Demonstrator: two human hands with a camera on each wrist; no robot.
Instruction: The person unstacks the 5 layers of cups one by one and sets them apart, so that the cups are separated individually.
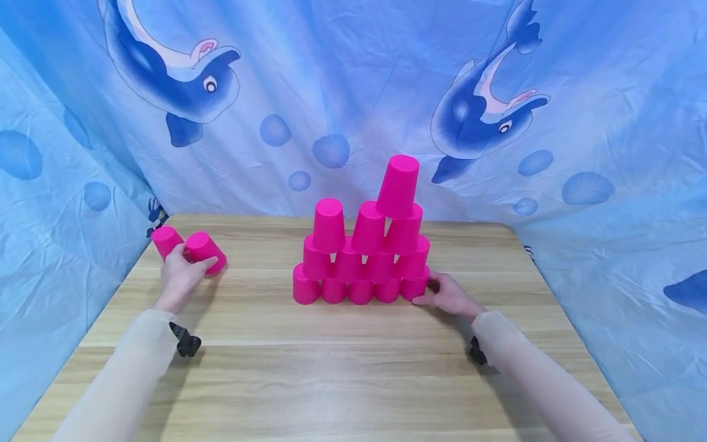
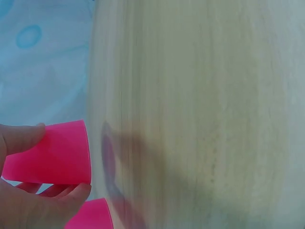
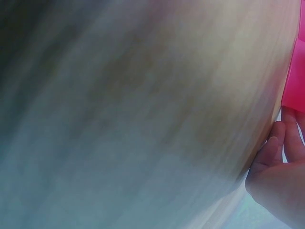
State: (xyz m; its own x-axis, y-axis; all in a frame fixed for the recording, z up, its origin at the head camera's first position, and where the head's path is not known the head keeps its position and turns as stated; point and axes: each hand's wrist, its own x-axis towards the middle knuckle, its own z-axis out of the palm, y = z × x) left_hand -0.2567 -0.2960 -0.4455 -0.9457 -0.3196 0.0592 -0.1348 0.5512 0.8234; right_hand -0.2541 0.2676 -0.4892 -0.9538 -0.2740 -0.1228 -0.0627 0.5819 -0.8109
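Note:
My left hand (image 1: 181, 276) grips a pink cup (image 1: 205, 250) at the table's far left, thumb on one side and fingers on the other. In the left wrist view this cup (image 2: 52, 155) lies between the thumb and curled fingers. Just left of it is a second pink cup (image 1: 164, 240), partly behind the hand. Near the table's middle, upside-down pink cups form a stepped stack (image 1: 349, 264), with a single top cup (image 1: 397, 187) on its right side. My right hand (image 1: 448, 296) touches the bottom-right cup (image 1: 413, 288) with relaxed fingers; the right wrist view shows only fingertips at its edge.
The stack stands on a wooden table (image 1: 331, 368). Blue curtains (image 1: 353, 92) with dolphins hang behind and beside it. A black wrist camera (image 1: 186, 341) sits below the left hand, and another (image 1: 477, 351) is at the right sleeve.

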